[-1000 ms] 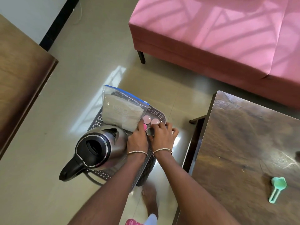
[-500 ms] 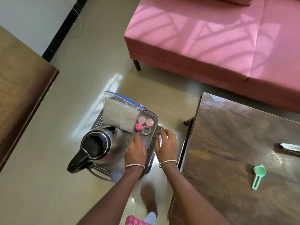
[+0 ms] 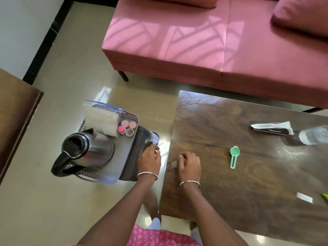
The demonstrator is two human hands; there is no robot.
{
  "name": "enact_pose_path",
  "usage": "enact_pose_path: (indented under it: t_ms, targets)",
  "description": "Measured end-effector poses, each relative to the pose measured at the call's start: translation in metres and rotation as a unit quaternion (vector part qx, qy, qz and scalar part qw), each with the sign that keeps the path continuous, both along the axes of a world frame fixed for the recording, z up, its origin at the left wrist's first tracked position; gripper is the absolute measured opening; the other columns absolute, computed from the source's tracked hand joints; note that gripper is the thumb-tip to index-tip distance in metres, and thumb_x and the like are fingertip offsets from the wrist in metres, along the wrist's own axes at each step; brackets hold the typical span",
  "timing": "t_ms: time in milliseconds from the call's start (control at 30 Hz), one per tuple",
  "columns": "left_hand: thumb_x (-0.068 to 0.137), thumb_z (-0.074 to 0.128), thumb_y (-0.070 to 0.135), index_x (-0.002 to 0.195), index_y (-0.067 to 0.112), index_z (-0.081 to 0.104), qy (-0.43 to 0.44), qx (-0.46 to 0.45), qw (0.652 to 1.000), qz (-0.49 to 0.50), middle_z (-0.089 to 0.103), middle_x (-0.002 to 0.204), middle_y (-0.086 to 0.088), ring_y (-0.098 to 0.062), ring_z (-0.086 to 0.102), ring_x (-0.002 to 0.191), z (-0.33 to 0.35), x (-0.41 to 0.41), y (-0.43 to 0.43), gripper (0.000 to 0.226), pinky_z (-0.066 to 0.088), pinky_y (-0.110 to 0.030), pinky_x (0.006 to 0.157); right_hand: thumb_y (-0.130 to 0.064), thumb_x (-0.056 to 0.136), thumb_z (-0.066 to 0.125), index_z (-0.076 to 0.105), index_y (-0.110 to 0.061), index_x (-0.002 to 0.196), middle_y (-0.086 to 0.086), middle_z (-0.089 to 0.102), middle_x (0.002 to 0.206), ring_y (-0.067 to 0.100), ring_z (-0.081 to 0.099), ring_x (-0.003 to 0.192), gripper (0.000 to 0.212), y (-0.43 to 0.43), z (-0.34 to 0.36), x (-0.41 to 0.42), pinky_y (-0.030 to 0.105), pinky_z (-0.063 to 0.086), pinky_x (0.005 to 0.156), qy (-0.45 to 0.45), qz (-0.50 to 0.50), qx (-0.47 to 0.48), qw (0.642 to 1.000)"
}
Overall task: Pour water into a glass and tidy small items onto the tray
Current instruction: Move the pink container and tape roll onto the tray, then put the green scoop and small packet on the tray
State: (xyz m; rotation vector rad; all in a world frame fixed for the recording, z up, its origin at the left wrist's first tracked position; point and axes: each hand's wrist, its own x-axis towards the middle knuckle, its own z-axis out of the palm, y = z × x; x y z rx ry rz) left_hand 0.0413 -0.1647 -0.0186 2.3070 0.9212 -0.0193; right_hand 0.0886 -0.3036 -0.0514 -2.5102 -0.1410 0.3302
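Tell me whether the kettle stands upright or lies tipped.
Upright: the kettle stands on its base on the tray, top facing up, handle at its side.

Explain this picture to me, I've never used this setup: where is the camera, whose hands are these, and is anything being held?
There is no machine here. A person works with bare hands, and the single picture comes from a camera worn on their head, looking down. The left hand touches the rim of a grey perforated tray; whether it grips the rim is unclear. The tray carries a steel kettle, a zip bag and four small round containers. The right hand rests on the wooden table with its fingers loosely curled and nothing visibly in it. On the table lie a green scoop, a white wrapper and, at the right edge, a clear bottle.
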Motion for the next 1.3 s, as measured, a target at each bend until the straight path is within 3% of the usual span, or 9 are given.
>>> enact_pose_path:
  t_ms: [233, 500, 700, 933, 1033, 1300]
  targets:
    - [0.092, 0.056, 0.017, 0.092, 0.011, 0.059, 0.028, -0.009, 0.998, -0.054, 0.067, 0.089, -0.011, -0.032, 0.062, 0.084, 0.004, 0.011, -0.094, 0.008, 0.049, -0.039, 0.072, -0.013, 0.091, 0.061, 0.069, -0.01, 0.095, 0.008, 0.067, 0.091, 0.03, 0.06, 0.088, 0.009, -0.107, 0.021, 0.009, 0.041, 0.049, 0.08, 0.012, -0.059, 0.018, 0.998]
    - [0.091, 0.056, 0.021, 0.09, 0.011, 0.062, 0.068, -0.027, 0.994, -0.077, 0.068, 0.09, -0.007, -0.03, 0.062, 0.089, -0.009, 0.044, -0.205, 0.011, 0.045, -0.037, 0.073, -0.014, 0.092, 0.06, 0.069, -0.014, 0.096, 0.002, 0.068, 0.092, 0.024, 0.064, 0.086, 0.01, -0.239, 0.023, 0.032, 0.034, 0.049, 0.076, 0.03, -0.129, 0.016, 0.991]
    - [0.089, 0.062, 0.026, 0.089, 0.012, 0.064, 0.125, -0.101, 0.987, -0.025, 0.069, 0.091, -0.008, -0.029, 0.063, 0.092, -0.03, 0.101, -0.256, 0.014, 0.044, -0.031, 0.075, -0.014, 0.091, 0.062, 0.07, -0.015, 0.094, 0.002, 0.071, 0.091, 0.024, 0.067, 0.086, 0.009, -0.329, 0.009, 0.053, 0.031, 0.048, 0.074, 0.03, -0.167, -0.004, 0.985]
    - [0.084, 0.072, 0.021, 0.103, 0.0, 0.067, 0.125, -0.2, 0.967, 0.096, 0.071, 0.097, -0.017, -0.029, 0.065, 0.095, -0.057, 0.159, -0.291, 0.029, 0.042, -0.026, 0.08, -0.013, 0.09, 0.063, 0.07, -0.013, 0.093, 0.006, 0.074, 0.088, 0.031, 0.069, 0.084, 0.007, -0.406, -0.011, 0.075, 0.034, 0.049, 0.072, 0.051, -0.214, -0.034, 0.975]
    - [0.082, 0.076, 0.023, 0.104, -0.001, 0.067, 0.142, -0.194, 0.964, 0.111, 0.071, 0.099, -0.018, -0.03, 0.065, 0.097, -0.07, 0.17, -0.302, 0.034, 0.044, -0.031, 0.087, -0.014, 0.091, 0.063, 0.071, -0.012, 0.094, 0.006, 0.074, 0.089, 0.03, 0.069, 0.085, 0.009, -0.42, -0.016, 0.084, 0.035, 0.05, 0.074, 0.064, -0.223, -0.03, 0.972]
    - [0.086, 0.071, 0.019, 0.09, -0.001, 0.07, 0.164, -0.124, 0.97, 0.129, 0.07, 0.094, -0.024, -0.039, 0.063, 0.096, -0.09, 0.186, -0.328, 0.021, 0.043, -0.035, 0.084, -0.017, 0.092, 0.061, 0.069, -0.015, 0.091, 0.003, 0.072, 0.084, 0.025, 0.067, 0.081, 0.009, -0.446, -0.028, 0.104, 0.033, 0.049, 0.072, 0.065, -0.266, -0.01, 0.962]
